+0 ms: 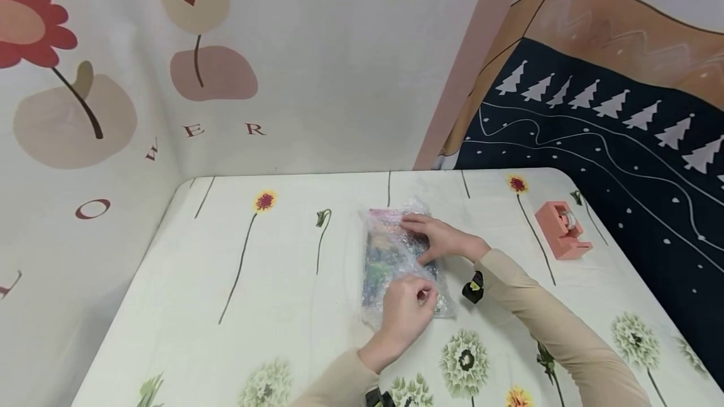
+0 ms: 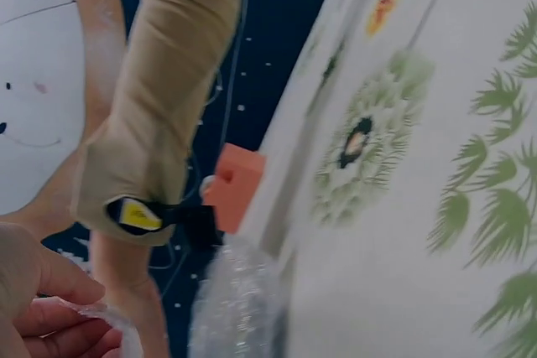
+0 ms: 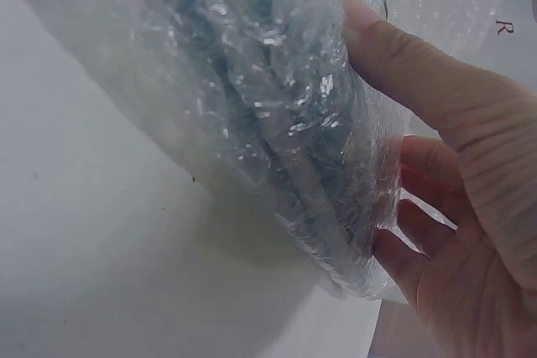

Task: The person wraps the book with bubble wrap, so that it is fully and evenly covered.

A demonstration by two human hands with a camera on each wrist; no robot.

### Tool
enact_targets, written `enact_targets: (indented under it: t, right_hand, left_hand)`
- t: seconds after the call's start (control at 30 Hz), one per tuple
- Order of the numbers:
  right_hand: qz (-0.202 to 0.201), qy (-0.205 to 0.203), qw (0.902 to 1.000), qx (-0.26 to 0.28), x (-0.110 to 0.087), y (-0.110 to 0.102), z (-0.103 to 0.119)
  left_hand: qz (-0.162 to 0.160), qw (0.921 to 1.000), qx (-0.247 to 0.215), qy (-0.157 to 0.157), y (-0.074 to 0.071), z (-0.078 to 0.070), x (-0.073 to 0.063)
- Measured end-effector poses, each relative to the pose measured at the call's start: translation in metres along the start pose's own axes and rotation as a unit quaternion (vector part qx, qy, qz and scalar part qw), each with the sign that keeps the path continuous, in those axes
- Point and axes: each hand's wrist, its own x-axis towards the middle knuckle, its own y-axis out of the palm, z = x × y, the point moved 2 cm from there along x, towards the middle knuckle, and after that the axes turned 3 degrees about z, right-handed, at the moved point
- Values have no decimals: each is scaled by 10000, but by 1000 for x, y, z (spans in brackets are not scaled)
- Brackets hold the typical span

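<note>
A flat package in clear bubble wrap (image 1: 380, 256), with a colourful printed item showing through, lies on the table. My left hand (image 1: 408, 308) is over its near edge, fingers curled. In the left wrist view, thumb and fingers of the left hand (image 2: 50, 312) pinch a strip of clear film. From the right side, my right hand (image 1: 444, 237) reaches across the far half of the package. The right wrist view shows the right hand (image 3: 457, 140) holding the wrap (image 3: 294, 115) between thumb and bent fingers, near the package's edge.
A coral-pink tape dispenser (image 1: 557, 228) with a roll of tape stands at the right of the table. The flower-printed tablecloth (image 1: 186, 306) covers the table. Printed fabric (image 1: 339, 68) hangs behind it, with dark tree-patterned cloth (image 1: 622, 162) along the right.
</note>
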Motion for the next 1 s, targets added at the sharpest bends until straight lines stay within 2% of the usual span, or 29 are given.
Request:
enact_targets:
  t: [0.13,0.33,0.6,1.0]
  right_hand:
    - [31,66,10000,-63,1,0,1]
    - [59,161,9999,-8,4,1,-1]
    - [3,81,9999,145,3,0,-2]
    - [-131,31,9996,252,0,1,-1]
  left_hand:
    - [218,9974,693,34,12,-1,-2]
    - [491,9864,1568,73,24,-3,-6]
    - [882,9734,2111,99,35,-1,-9]
    - [1153,9609,2460,539,40,3,-10]
